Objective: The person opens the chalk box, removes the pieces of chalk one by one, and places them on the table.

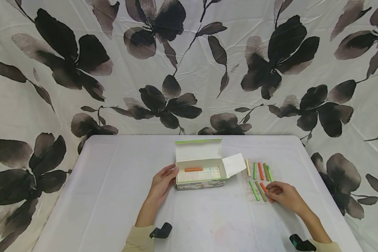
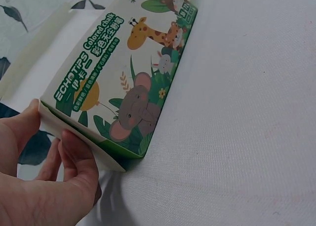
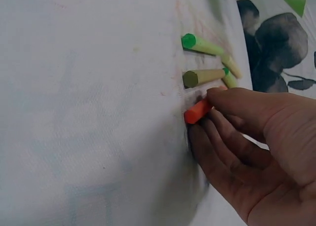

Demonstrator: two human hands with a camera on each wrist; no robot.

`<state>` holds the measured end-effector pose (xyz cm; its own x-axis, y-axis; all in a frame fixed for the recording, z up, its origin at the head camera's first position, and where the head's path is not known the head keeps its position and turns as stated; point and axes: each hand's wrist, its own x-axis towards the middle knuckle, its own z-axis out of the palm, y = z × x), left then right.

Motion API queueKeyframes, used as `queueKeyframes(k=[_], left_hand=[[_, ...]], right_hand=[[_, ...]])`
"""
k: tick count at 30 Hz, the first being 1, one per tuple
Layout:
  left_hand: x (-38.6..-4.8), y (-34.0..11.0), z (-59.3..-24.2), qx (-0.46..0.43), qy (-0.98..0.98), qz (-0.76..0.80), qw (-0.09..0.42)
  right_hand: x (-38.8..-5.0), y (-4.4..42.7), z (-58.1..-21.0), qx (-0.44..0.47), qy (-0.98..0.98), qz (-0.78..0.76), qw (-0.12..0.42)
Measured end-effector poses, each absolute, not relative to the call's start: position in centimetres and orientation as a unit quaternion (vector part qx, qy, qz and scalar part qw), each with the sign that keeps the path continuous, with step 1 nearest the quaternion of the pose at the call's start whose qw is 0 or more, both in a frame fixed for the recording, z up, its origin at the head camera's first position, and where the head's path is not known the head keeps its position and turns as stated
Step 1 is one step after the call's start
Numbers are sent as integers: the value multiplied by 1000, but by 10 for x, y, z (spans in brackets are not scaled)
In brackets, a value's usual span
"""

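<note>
A chalk box [image 1: 201, 184] stands with its lid raised and a side flap out to the right. An orange chalk stick [image 1: 193, 169] lies inside it. At the box's left end, my left hand [image 1: 162, 180] holds the end flap [image 2: 84, 137] between thumb and fingers. The printed front with an elephant [image 2: 136, 110] faces the left wrist camera. My right hand [image 1: 283, 196] pinches an orange-red chalk stick [image 3: 198, 111] on the table. Left of it lie an olive chalk stick [image 3: 202, 77] and a green chalk stick [image 3: 201, 44].
Behind the right hand is a back row of several chalk sticks, among them a yellow one [image 1: 247, 167] and an orange one [image 1: 260, 171]. Faint chalk marks stain the white tabletop [image 1: 226, 224]. A floral cloth [image 1: 189, 70] hangs behind the table.
</note>
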<state>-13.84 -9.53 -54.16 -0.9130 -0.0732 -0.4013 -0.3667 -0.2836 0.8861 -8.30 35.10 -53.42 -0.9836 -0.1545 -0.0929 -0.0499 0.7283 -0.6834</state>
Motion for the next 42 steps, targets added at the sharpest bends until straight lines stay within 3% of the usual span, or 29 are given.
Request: queueKeyframes(k=[24,42], left_hand=[[-137,-96,-541,-178,608,767,98],[-137,-98,-544,-181,592,780,95]], right_hand=[[-120,326,-474,-97,931,-353,-5],[-146,279,-440,-140,914,-379,-42]])
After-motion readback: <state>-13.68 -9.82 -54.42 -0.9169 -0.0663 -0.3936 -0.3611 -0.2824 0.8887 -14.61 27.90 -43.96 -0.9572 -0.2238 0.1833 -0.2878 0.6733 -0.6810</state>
